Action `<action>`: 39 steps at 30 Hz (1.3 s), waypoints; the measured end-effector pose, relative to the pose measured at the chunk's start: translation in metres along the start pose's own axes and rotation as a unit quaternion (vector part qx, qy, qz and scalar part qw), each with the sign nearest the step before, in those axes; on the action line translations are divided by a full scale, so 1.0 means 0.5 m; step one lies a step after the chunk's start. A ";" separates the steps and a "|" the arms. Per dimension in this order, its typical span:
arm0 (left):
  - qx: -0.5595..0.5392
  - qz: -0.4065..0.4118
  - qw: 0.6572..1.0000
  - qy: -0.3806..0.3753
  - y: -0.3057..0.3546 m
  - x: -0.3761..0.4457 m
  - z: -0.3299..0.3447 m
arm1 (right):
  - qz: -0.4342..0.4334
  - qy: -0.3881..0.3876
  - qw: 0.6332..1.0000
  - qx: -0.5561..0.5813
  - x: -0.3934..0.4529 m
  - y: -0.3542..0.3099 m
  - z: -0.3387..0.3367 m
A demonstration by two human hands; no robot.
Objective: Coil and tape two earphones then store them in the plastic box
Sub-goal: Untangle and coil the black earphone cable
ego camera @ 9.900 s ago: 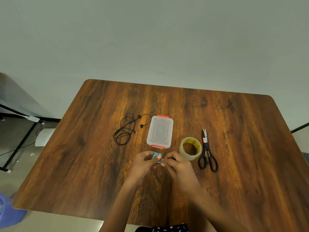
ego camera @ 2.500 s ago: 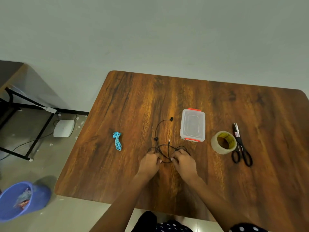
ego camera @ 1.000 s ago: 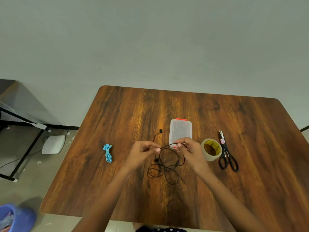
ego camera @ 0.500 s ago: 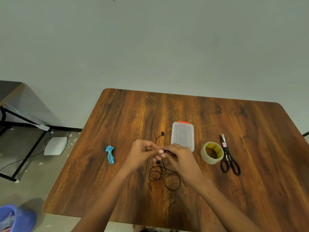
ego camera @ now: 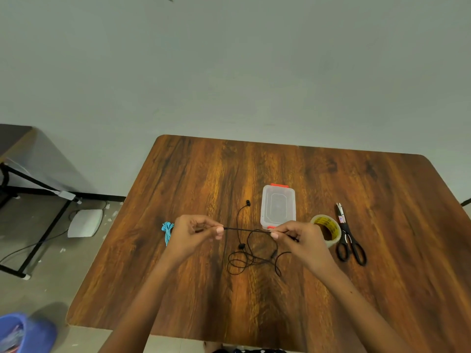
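The black earphone lies in loose loops on the wooden table, with one stretch of its cable lifted and pulled taut. My left hand pinches the left end of that stretch and my right hand pinches the right end. One earbud reaches up towards the clear plastic box, which sits shut with red clips just behind my right hand. The coiled blue earphone lies on the table, partly hidden behind my left hand.
A roll of clear tape stands right of my right hand, with black scissors beside it. Left of the table are a black metal frame, a white device on the floor and a blue bin.
The blue earphone went from my hands to the table's left. I picked up the black earphone, and in the last half second my hands moved apart, stretching its cable.
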State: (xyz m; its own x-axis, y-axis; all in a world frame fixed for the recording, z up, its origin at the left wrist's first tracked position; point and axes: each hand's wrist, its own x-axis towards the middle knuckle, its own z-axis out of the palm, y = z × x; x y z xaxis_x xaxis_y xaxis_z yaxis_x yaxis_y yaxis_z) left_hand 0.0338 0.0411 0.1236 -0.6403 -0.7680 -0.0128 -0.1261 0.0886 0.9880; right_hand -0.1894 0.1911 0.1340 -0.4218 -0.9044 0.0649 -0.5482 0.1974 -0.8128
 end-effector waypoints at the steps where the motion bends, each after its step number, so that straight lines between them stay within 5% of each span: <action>1: 0.004 0.000 1.000 0.001 -0.002 -0.002 0.001 | 0.001 0.000 1.000 -0.003 -0.002 0.002 0.000; 6: 0.142 0.020 0.990 0.004 -0.017 -0.005 0.008 | 0.001 0.016 1.000 -0.023 -0.002 -0.001 0.011; 10: 0.351 0.060 0.934 -0.024 -0.008 -0.006 0.029 | -0.029 0.008 0.996 -0.082 -0.002 -0.020 0.024; 14: 0.233 0.132 0.960 -0.085 0.029 -0.018 0.101 | -0.068 -0.024 0.992 -0.102 -0.003 -0.045 0.050; 20: 0.218 0.183 0.958 -0.030 0.025 -0.028 0.107 | -0.031 -0.033 0.999 0.017 -0.009 -0.058 0.047; 28: 0.215 0.184 0.952 0.117 0.003 -0.042 0.048 | 0.000 0.001 1.000 0.011 -0.020 -0.018 -0.009; 39: 0.219 0.165 0.951 0.142 -0.015 -0.053 0.054 | -0.026 0.022 0.999 -0.004 -0.022 -0.008 -0.009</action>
State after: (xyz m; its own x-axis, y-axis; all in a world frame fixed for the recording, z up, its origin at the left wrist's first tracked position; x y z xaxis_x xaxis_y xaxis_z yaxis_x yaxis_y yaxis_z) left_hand 0.0313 0.0780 0.1125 -0.4778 -0.7871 0.3900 -0.2971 0.5626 0.7715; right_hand -0.1857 0.2018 0.1391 -0.4236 -0.8960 0.1334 -0.5769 0.1533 -0.8023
